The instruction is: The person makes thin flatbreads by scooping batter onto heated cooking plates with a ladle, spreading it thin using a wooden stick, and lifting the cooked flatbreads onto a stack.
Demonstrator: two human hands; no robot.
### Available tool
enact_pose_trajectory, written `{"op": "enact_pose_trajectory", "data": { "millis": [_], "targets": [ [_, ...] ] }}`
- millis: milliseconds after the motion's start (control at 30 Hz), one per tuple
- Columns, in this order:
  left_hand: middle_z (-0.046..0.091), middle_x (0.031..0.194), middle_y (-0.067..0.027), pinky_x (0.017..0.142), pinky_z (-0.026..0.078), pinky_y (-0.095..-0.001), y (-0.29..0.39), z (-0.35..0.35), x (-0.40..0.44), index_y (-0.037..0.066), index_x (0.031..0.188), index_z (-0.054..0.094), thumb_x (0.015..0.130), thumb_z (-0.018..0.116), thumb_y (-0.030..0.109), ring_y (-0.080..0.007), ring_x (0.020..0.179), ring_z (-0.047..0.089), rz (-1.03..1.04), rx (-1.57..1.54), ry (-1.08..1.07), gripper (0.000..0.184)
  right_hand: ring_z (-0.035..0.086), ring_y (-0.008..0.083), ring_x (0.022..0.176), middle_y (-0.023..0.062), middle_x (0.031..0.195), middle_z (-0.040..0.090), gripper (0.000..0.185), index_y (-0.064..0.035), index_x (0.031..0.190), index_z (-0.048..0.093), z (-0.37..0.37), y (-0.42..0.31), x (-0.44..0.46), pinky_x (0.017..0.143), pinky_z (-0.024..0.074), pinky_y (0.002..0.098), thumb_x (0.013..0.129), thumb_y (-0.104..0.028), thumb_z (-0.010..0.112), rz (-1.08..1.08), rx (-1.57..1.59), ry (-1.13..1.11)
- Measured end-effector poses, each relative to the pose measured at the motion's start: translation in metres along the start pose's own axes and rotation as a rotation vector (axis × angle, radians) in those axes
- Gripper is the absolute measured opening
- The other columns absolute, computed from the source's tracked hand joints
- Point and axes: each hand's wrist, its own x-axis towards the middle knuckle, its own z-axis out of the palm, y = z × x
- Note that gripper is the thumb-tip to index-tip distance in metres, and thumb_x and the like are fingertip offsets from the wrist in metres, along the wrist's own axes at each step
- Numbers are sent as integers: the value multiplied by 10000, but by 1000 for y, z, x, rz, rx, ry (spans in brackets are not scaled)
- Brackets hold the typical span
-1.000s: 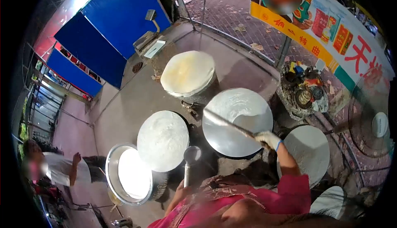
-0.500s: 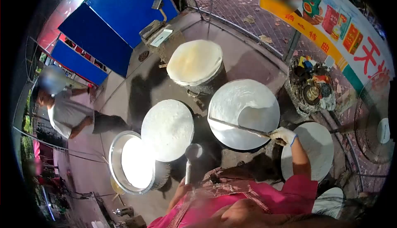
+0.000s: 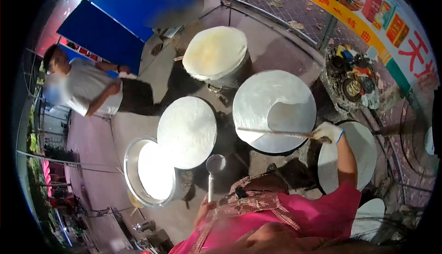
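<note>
Right hand (image 3: 328,133): stick (image 3: 281,132) gripped, ladle (image 3: 215,163) held in left hand (image 3: 204,210)
White layer (image 3: 251,100) could be gouged if stick is tilted

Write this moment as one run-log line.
right hand: gloved, holds spreading stick across griddle | left hand: holds ladle | metal pot: contains white batter
</note>
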Motion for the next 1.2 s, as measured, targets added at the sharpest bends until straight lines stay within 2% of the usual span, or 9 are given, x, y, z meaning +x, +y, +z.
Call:
{"op": "enact_pose_trajectory", "data": {
  "millis": [267,333,467,567,733,867,967,1100,1200],
  "targets": [
    [592,846,-70,603,455,-245,-12,-45,-10,98,1335,309,830,497,5,-124,687,551,-9,149,12,547,397,122,382,16,491,467,180,-77,597,561,38,-70,72,353,278,290,689,-223,611,-98,-305,-25],
    [539,769,-32,559,425,-231,6,-36,-23,91,1293,352,804,510,-5,-100,650,514,16,200,51,522,410,126,407,16,550,511,118,-84,627,592,3,17,73,394,328,314,694,-177,623,-670,-535,-118],
    [503,702,-14,477,394,-236,7,-75,-18,161,1330,333,774,537,2,-87,554,481,-33,-35,-139,613,541,159,582,82,696,596,161,-79,797,612,6,134,-105,526,403,314,765,-237,607,413,-335,268],
    [487,607,-35,428,399,-263,30,-94,-12,164,1370,259,788,489,-4,-123,474,480,-95,192,-166,648,514,160,676,86,801,566,223,-113,960,559,118,190,-143,651,396,333,820,-285,547,258,-109,599],
    [330,495,11,317,281,-227,53,-124,-32,197,1349,242,779,466,28,-88,350,321,-126,96,-292,635,470,162,831,91,977,516,377,-168,1232,471,352,200,-28,859,385,365,912,-366,446,-515,387,793],
    [359,514,-3,312,273,-240,63,-142,-51,268,1352,244,780,481,-15,-102,356,346,-142,89,-346,681,586,356,695,157,754,621,361,-214,1051,612,444,24,-10,652,466,418,837,-471,479,41,-425,1114],
    [397,534,-17,313,291,-249,59,-147,-69,258,1362,235,762,468,-28,-115,366,356,-93,153,-209,704,602,301,814,115,965,626,288,-174,1056,601,429,59,-30,715,481,375,852,-354,506,83,-555,1150],
    [353,526,-9,286,264,-240,56,-162,-87,274,1358,210,751,426,-32,-108,354,337,-147,40,-293,713,606,297,788,153,928,625,310,-124,1086,586,414,86,-60,725,479,380,869,-323,488,0,-233,1249],
    [315,521,22,277,235,-195,45,-168,-84,331,1318,250,778,402,-14,-76,339,298,-211,-191,-406,659,583,339,879,180,965,609,406,-105,1027,614,441,-20,-76,740,466,398,827,-438,497,130,-119,1165]
  ]
}}
